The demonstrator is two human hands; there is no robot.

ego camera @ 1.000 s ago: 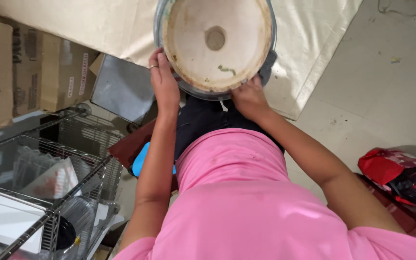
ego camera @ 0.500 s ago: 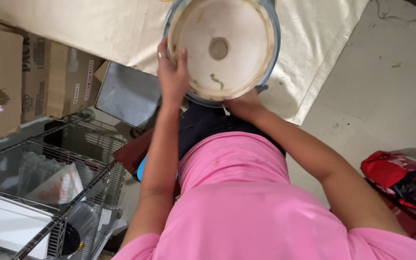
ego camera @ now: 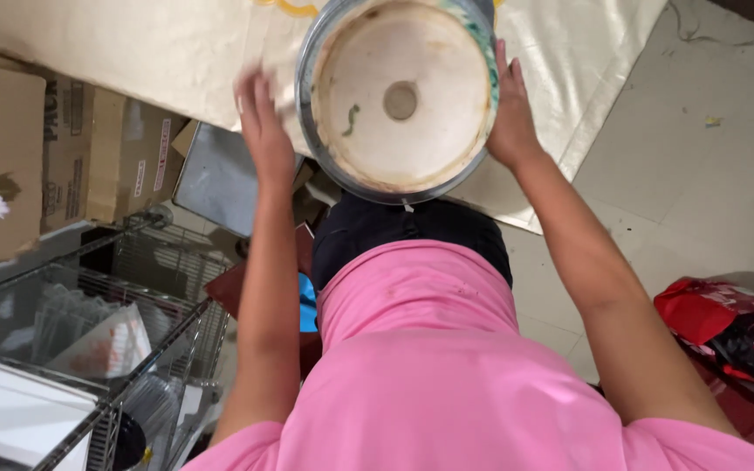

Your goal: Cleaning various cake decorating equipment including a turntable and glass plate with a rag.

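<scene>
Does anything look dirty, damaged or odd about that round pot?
The pot is stained brown around its inner rim, with a small green smear left of the centre hole. The right hand touches its side; the left hand is off it.

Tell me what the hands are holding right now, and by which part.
The right hand presses flat against the outer side of the round ceramic pot, at its rim. The left hand is open beside the pot, blurred, apparently not touching it.

A cream cloth (ego camera: 133, 52) covers the table, bearing the pot (ego camera: 399, 96).
</scene>
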